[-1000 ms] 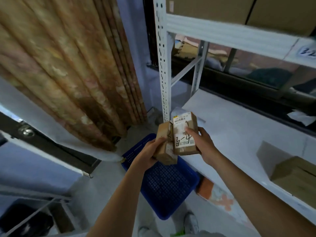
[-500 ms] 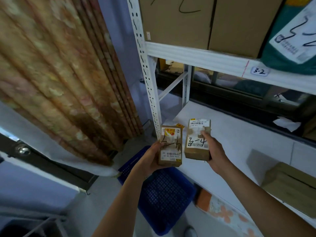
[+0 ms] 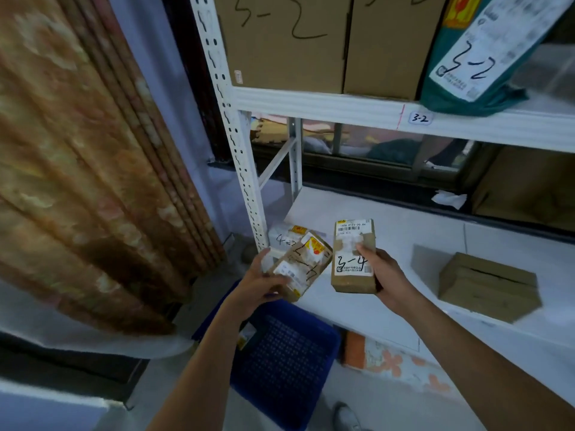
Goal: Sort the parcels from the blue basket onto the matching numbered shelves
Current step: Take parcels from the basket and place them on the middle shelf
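The right hand (image 3: pixel 384 276) grips a small brown parcel marked 3-4 (image 3: pixel 353 256), thumb across its label, held upright. Just beside it, the left hand (image 3: pixel 259 283) clasps a second, tilted parcel (image 3: pixel 300 266). Below both hands sits the blue basket (image 3: pixel 281 360); above them, a white shelf tagged 3-2 (image 3: pixel 420 118) carries cardboard boxes (image 3: pixel 323 42).

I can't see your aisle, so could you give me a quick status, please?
Left hand grips one small parcel. Right hand holds parcel marked 3-4. Nearest shelf label reads 3-2. Nothing blocking.
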The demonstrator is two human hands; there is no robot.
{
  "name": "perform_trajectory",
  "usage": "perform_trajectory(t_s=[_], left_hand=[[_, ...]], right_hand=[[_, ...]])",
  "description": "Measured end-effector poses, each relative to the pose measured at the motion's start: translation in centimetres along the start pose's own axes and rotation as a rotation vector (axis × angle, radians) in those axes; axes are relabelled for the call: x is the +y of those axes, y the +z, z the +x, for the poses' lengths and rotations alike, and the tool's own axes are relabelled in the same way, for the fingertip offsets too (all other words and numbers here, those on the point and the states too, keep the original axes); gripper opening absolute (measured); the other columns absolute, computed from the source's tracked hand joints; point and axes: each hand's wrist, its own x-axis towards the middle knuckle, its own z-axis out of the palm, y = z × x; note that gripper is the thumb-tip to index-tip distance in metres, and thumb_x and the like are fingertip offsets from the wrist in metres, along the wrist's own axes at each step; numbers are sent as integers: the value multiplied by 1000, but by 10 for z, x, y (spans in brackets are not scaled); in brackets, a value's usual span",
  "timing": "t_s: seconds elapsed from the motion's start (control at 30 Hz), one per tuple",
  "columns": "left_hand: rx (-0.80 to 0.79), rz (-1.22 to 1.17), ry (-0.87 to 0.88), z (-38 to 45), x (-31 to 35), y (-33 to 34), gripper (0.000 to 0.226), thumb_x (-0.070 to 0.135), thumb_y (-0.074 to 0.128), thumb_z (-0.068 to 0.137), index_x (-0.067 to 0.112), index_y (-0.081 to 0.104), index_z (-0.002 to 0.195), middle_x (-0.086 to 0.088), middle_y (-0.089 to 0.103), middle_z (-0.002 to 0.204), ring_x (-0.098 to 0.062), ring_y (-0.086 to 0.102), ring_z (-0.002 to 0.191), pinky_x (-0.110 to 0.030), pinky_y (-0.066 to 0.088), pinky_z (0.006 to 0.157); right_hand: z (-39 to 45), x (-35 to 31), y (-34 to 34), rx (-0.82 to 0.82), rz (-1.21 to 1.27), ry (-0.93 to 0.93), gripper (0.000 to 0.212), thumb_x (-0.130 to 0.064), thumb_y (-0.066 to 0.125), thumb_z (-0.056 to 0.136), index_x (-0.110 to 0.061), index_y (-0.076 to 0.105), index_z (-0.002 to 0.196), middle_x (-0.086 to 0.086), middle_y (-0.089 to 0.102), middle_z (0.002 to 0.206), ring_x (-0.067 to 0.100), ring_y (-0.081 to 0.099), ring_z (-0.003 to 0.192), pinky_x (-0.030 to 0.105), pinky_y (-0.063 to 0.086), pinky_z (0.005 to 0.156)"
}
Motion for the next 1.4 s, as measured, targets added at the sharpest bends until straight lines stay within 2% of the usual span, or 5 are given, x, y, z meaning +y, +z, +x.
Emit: perform_trajectory(t_s=[0.37, 0.7, 0.97, 1.2, 1.4], left_hand=[[-27, -381, -99, -20, -10, 11, 20, 20, 70, 90, 20, 65, 110, -13, 70, 118, -32, 66, 107, -44, 54, 88], [-9, -765, -122, -46, -25, 59, 45, 43, 68, 90, 16, 66, 126, -15, 70, 122, -34, 62, 117, -54, 45, 106], [-130, -629, -214, -58, -15, 128, 56, 62, 55, 91, 16, 70, 119, -15, 72, 118, -33, 67, 105, -49, 54, 89], [-239, -571, -129, -74, -5, 195, 46, 18, 67, 91, 8, 59, 135, -18, 68, 124, -31, 65, 113, -47, 51, 99], [-242, -476, -147, -95, -4, 223, 46, 19, 79, 81, 13, 64, 125, -19, 69, 123, -37, 64, 117, -58, 51, 98]], right_hand=[[-81, 34, -8, 195, 179, 26, 47, -31, 70, 91, -4, 59, 128, 17, 74, 112, 33, 71, 104, 47, 56, 89], [-124, 30, -25, 201, 244, 4, 25, -31, 65, 94, -12, 67, 110, 16, 74, 112, 31, 72, 103, 43, 57, 84], [-155, 10, -66, 210, 255, -53, 44, -33, 66, 94, -7, 62, 129, 15, 73, 115, 33, 70, 107, 52, 52, 99], [-186, -11, -115, 240, 270, -114, 41, -36, 68, 92, -16, 63, 128, 12, 74, 113, 29, 72, 105, 44, 57, 89], [-202, -19, -136, 241, 262, -118, 46, -35, 74, 88, -15, 62, 128, 13, 75, 111, 30, 73, 101, 43, 58, 85]])
